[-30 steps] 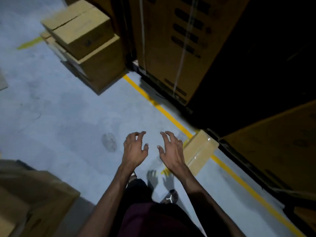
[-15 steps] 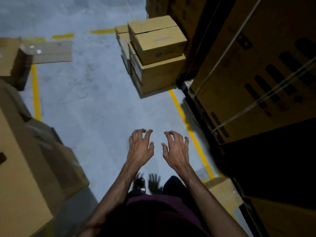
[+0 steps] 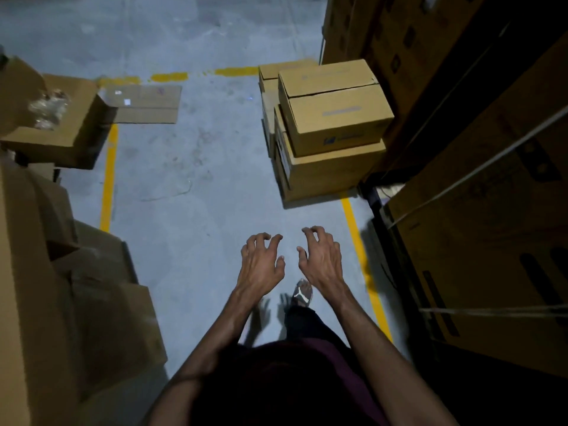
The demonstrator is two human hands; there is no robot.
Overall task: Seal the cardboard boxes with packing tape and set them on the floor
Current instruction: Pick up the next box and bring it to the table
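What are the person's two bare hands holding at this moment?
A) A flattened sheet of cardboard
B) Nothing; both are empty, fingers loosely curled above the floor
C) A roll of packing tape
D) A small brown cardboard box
B: the left hand and the right hand hang side by side over the grey concrete floor with loosely curled fingers and nothing between or inside them; the stacked brown cardboard boxes stand well ahead, untouched.
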